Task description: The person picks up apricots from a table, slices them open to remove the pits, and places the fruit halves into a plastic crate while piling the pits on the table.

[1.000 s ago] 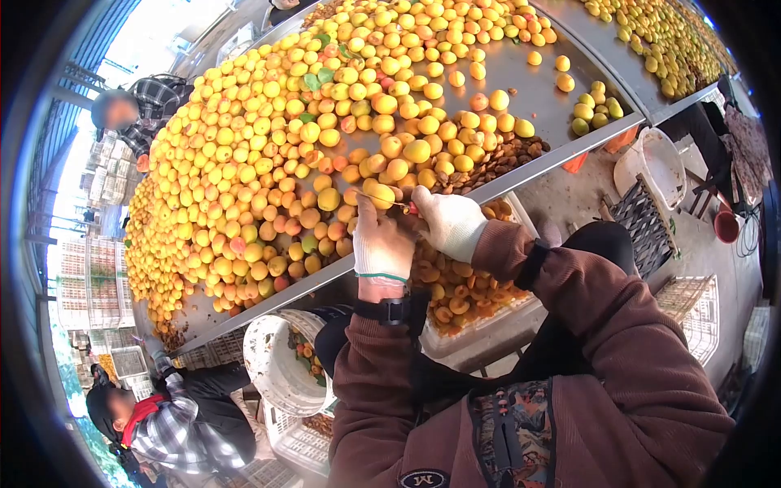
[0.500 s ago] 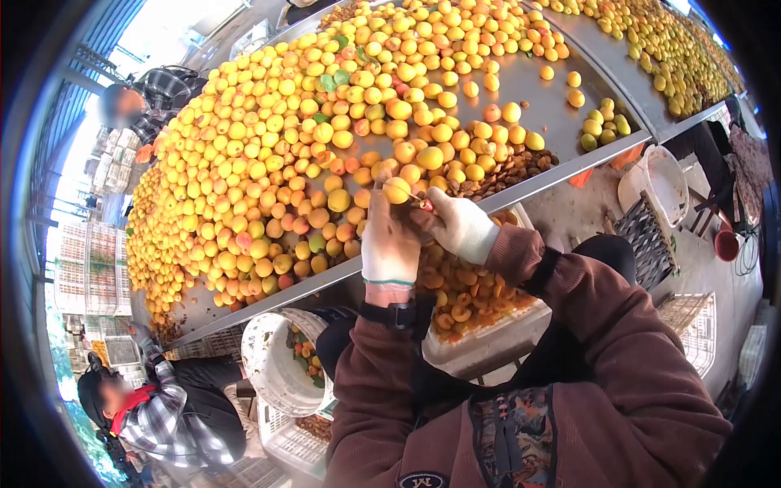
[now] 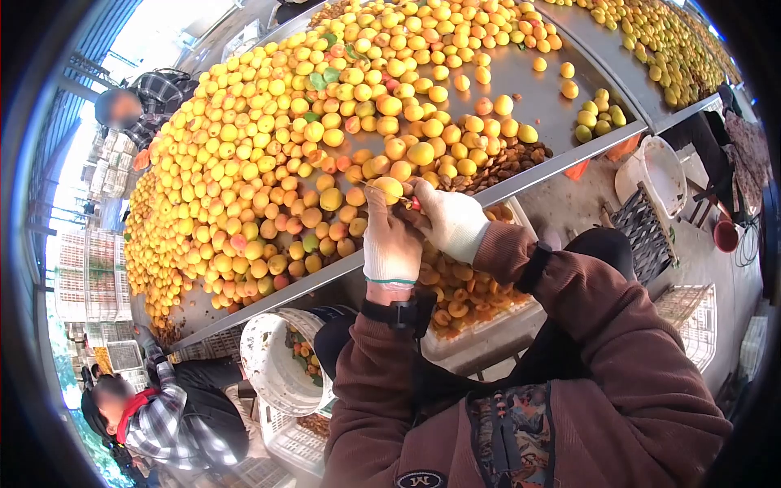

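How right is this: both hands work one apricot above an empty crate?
The crate is not empty: the head view shows it full of halved apricots. Left hand and right hand, gripping a knife, do work one apricot above it.

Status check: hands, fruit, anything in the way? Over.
Left hand gripping one apricot over steel table edge. Right hand holds red-handled knife against it. Nothing blocking; crate of halved apricots below.

Honestly just heaps of round yellow-orange apricots (image 3: 268, 163), some blushed red, on a dull grey steel surface (image 3: 541, 98). White knit gloves on the left hand (image 3: 390, 240) and right hand (image 3: 450, 220), green cuff trim, red-handled small knife (image 3: 414, 203), maroon-brown fleece sleeves (image 3: 618, 325), black wristwatch (image 3: 396, 311).
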### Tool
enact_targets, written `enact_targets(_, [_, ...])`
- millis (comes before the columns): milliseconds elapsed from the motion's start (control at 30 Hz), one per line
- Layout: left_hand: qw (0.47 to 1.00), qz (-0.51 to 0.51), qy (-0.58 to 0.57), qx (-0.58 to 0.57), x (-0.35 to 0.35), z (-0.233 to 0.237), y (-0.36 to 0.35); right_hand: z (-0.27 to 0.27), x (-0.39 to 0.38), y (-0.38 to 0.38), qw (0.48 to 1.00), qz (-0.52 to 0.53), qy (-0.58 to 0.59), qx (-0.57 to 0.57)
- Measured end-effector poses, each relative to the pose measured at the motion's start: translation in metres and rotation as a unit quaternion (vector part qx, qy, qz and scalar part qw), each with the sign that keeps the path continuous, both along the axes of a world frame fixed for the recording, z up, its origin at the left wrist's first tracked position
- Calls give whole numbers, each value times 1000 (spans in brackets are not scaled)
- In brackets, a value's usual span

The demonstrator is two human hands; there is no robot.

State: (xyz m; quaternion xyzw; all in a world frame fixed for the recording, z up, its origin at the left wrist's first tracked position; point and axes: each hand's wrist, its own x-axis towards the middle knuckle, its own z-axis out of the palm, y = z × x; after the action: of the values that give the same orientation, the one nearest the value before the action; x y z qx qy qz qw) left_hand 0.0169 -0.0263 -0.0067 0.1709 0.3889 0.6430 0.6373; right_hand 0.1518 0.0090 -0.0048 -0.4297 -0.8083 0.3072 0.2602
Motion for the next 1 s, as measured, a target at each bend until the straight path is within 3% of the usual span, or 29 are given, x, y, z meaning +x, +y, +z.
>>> enact_targets(67, [998,-13,52,16,-2,-5,0,-2,-1,1,1000,10,-9,6])
enact_targets(133, [974,61,215,31,-1,-1,0,-2,1,0,999,15,8,40])
enact_targets(167, [974,61,215,31,-2,2,0,-2,1,-1,997,18,23,74])
enact_targets(233, [998,54,-28,-14,5,26,0,9,1,2,995,-24,58,76])
enact_targets(267, [998,54,-32,-13,3,9,1,16,3,5,991,-64,90,80])
enact_targets(300, [989,15,144,26,5,2,4,20,3,10,983,-84,145,76])
enact_targets(333, [946,-26,317,64,8,-3,6,20,2,12,983,-85,144,77])
enact_targets(367, [983,-11,179,28,22,-11,4,18,0,13,982,-99,148,60])
enact_targets(400, [966,0,252,-56,35,12,-2,16,-1,13,981,-114,152,43])
enact_targets(500, [973,-9,228,-33,26,-7,-1,7,-6,12,978,-139,155,1])
enact_targets(567, [859,14,493,139,19,-17,1,2,-8,13,976,-151,158,-18])
enact_targets(600, [859,15,493,139,21,-12,-1,2,-9,12,977,-146,158,3])
enact_targets(667, [879,2,473,63,30,2,-7,0,-6,10,977,-141,156,20])
enact_targets(700, [879,0,473,61,31,7,-9,3,-3,9,985,-88,133,68])
enact_targets(733, [964,-16,262,-48,31,11,-9,6,0,8,987,-35,109,116])
enact_targets(767, [987,-31,35,-156,30,13,-9,10,2,5,987,-7,92,131])
enact_targets(800, [986,-33,36,-159,28,10,-8,7,2,4,987,-9,92,128])
enact_targets(867, [983,-48,24,-175,21,2,-5,2,0,5,982,-38,164,81])
enact_targets(900, [986,-53,42,-153,20,5,-5,11,-1,4,966,-81,233,-76])
enact_targets(1000, [993,-29,-27,-114,18,1,-2,2,-3,23,854,-125,424,-276])
